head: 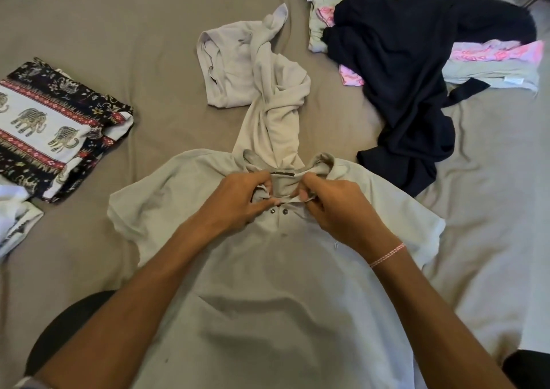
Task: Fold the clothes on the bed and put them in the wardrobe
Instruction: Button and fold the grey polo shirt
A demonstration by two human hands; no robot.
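A pale grey polo shirt lies front up on the bed, spread out before me, its collar pointing away. My left hand pinches the left side of the collar placket just above two dark snap buttons. My right hand pinches the right side of the collar. A twisted light grey garment lies beyond the collar. At the back right a dark navy garment sprawls over a pale piece with pink print.
A folded elephant-print cloth sits at the left on the taupe bed sheet. A white printed garment pokes in at the left edge. Bare sheet lies at the far left and the lower right.
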